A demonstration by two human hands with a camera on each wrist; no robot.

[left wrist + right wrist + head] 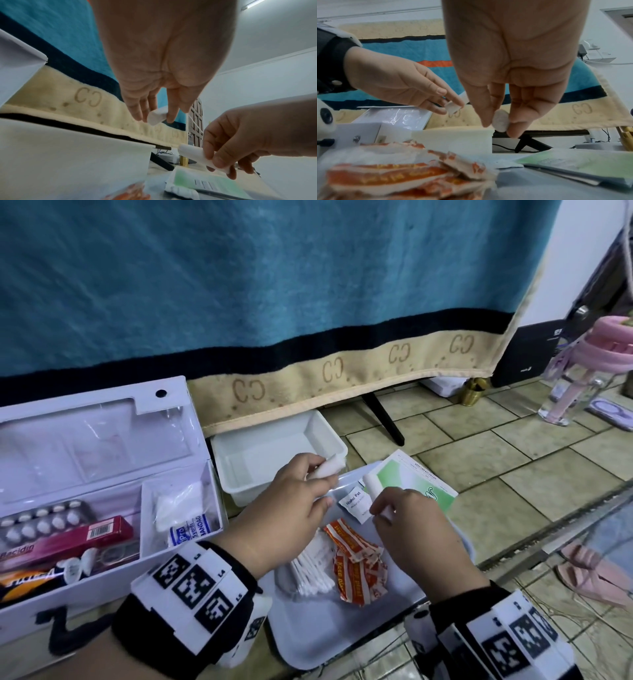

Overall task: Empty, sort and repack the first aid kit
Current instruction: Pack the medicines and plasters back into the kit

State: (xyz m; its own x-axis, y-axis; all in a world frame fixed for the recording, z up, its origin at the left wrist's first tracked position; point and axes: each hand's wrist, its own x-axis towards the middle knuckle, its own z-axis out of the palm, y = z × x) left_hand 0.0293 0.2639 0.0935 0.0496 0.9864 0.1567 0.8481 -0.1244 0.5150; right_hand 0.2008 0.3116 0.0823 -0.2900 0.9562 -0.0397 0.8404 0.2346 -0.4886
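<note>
The white first aid kit [191,546] stands open at the left with pill blisters, a pink box and a bandage pack inside. My left hand [301,487] pinches a short white gauze roll [327,469] [157,117] over the near rim of an empty white tub [239,450]. My right hand [394,511] pinches a longer white gauze roll [371,486] [192,152] [500,120] above the pale tray [325,635]. On the tray lie orange plaster packets [359,563] [388,178], cotton swabs [313,566], an alcohol pad [354,503] and a green leaflet [418,481].
A blue towel with a beige border [308,302] hangs behind the tub. A black stand leg [383,419] rests on the tiled floor. A pink-lidded bottle [582,371] stands at the right, and pink slippers [596,573] lie at the lower right.
</note>
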